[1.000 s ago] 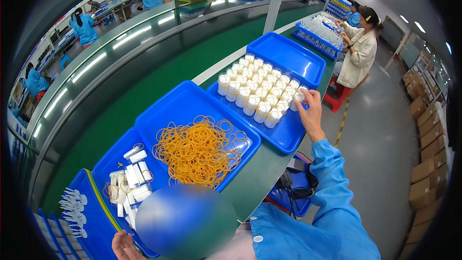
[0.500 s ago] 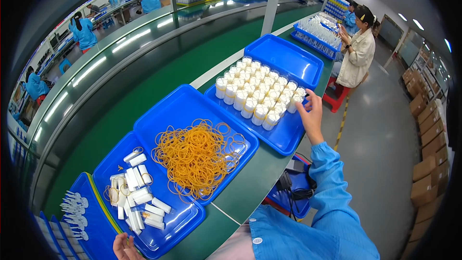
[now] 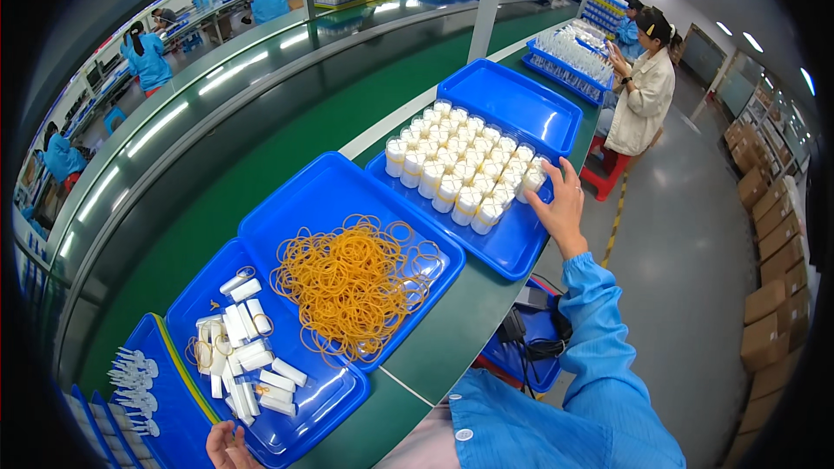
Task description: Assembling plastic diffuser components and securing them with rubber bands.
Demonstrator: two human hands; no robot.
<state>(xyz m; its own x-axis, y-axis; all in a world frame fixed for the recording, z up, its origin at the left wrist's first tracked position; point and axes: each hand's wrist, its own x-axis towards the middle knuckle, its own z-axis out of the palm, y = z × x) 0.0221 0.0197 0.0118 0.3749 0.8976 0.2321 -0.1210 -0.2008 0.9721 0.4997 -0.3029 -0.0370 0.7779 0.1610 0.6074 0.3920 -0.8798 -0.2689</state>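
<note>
My right hand (image 3: 565, 213) is at the right corner of a block of banded white bundles (image 3: 447, 156) in clear sleeves, standing upright in rows on a blue tray (image 3: 508, 260). Its thumb and fingers curve around the corner bundle (image 3: 532, 179). At the lower edge, my left hand (image 3: 228, 446) is partly visible beside the rim of the nearest blue tray (image 3: 326, 395); its fingers are loosely bent and apart, with nothing seen in them. Loose white pieces (image 3: 248, 343) in clear sleeves lie there, some with bands. A heap of amber rubber bands (image 3: 360, 287) fills the middle tray (image 3: 300, 187).
An empty-looking blue tray (image 3: 512, 104) lies beyond the bundles. White plastic parts (image 3: 135, 386) sit at lower left. A green conveyor (image 3: 226, 174) runs alongside. Black cables (image 3: 543, 349) are below the table edge. A seated co-worker (image 3: 643, 91) is farther right; cartons (image 3: 769, 304) line the aisle.
My right hand has shifted slightly left and inward at the corner bundle. The left hand has hardly moved. The whole view has shifted a little.
</note>
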